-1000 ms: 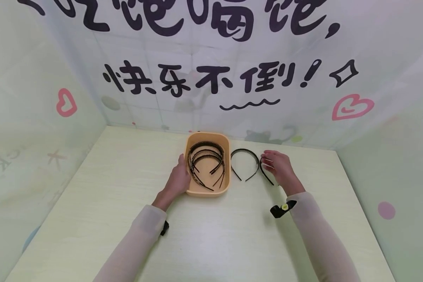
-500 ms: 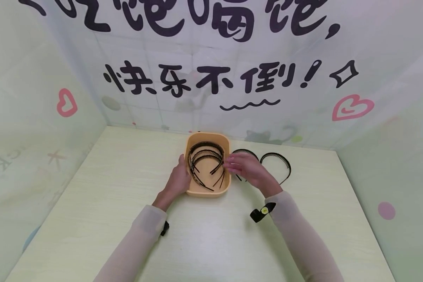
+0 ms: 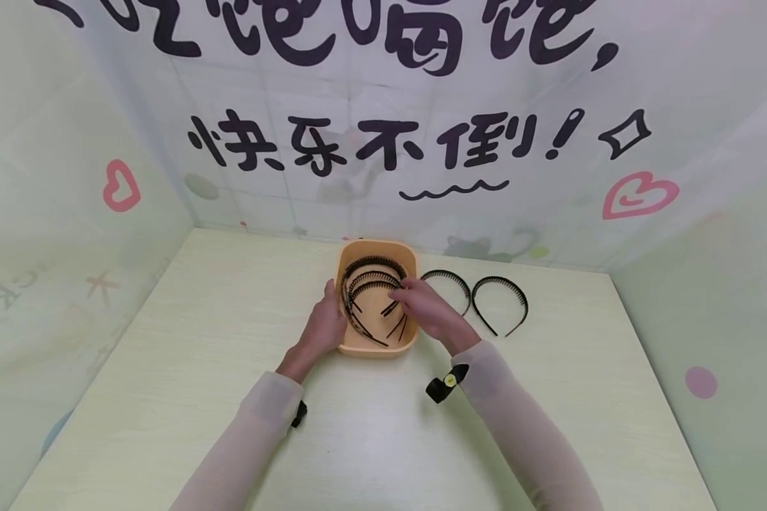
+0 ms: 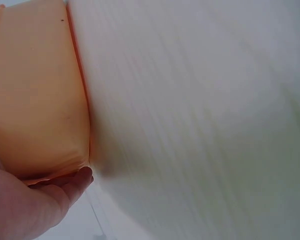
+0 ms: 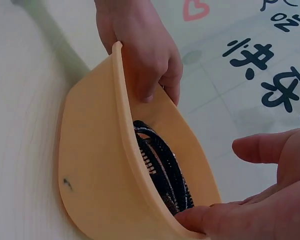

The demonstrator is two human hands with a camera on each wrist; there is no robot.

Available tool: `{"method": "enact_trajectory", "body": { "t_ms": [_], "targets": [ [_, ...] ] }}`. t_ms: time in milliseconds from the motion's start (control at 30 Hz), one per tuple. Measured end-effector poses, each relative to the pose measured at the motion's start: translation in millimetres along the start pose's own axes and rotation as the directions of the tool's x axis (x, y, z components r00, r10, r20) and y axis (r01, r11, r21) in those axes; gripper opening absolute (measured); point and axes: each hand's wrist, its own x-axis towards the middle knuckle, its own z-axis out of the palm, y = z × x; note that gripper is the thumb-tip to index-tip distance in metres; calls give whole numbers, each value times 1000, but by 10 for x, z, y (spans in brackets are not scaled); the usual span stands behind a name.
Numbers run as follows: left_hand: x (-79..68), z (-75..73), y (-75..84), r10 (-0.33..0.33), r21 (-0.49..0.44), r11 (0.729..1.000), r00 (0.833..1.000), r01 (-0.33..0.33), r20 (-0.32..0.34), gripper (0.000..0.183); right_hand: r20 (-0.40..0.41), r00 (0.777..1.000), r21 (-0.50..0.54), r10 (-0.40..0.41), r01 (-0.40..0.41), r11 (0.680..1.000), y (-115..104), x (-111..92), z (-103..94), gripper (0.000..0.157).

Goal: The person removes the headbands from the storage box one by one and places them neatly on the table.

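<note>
An orange plastic bin (image 3: pixel 377 350) holds several black toothed headbands (image 3: pixel 376 261). My left hand (image 3: pixel 324 326) grips its left wall; in the right wrist view the left thumb (image 5: pixel 148 92) hooks inside the rim while the fingers stay outside. Over the bin's right rim reaches my right hand (image 3: pixel 431 312), its fingertips overlapping the ends of the headbands. The right wrist view has the right thumb (image 5: pixel 262 149) standing well apart from the fingers, which dip into the bin beside the dark headbands (image 5: pixel 162 165). In the left wrist view, left fingers (image 4: pixel 72 187) press against the bin.
Two more black headbands lie on the pale table (image 3: pixel 358 440) right of the bin: one (image 3: pixel 452 275) partly behind my right hand, another (image 3: pixel 525 301) farther right. A printed wall sheet (image 3: pixel 351 199) rises behind the table, with side sheets left and right.
My right hand has swung left from the rightmost headband, over the nearer one, to inside the bin's right edge. The headbands on the table stay put. My left hand keeps its grip.
</note>
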Motion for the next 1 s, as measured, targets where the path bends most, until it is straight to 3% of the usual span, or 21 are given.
{"method": "enact_trajectory", "body": {
  "t_ms": [267, 467, 633, 733, 800, 900, 1000],
  "targets": [
    [-6, 13, -17, -1, -2, 1000, 1000, 1, -5, 63, -46, 999, -20, 17, -18, 1000, -3, 84, 56, 68],
    [3, 7, -12, -1, 5, 1000, 1000, 1, -4, 62, -124, 992, -124, -11, -5, 992, -19, 79, 84, 66],
    [7, 14, -7, -4, 5, 1000, 1000, 4, -2, 61, -187, 981, -55, -45, 35, 998, -18, 94, 109, 72],
    [8, 13, 0, -5, 10, 1000, 1000, 5, 1, 61, -207, 976, -19, -69, 67, 998, -20, 115, 116, 62],
    [7, 11, 4, -5, 13, 1000, 1000, 5, 2, 61, -223, 971, -21, -84, 82, 996, -24, 130, 125, 43],
    [8, 9, 6, -6, 23, 1000, 1000, 6, 1, 62, -269, 958, -11, -101, 101, 995, -20, 156, 137, 27],
    [11, 16, 5, -2, 34, 999, 1000, 2, -3, 61, -331, 938, 24, -102, 117, 993, -7, 182, 132, 27]
  ]
}}
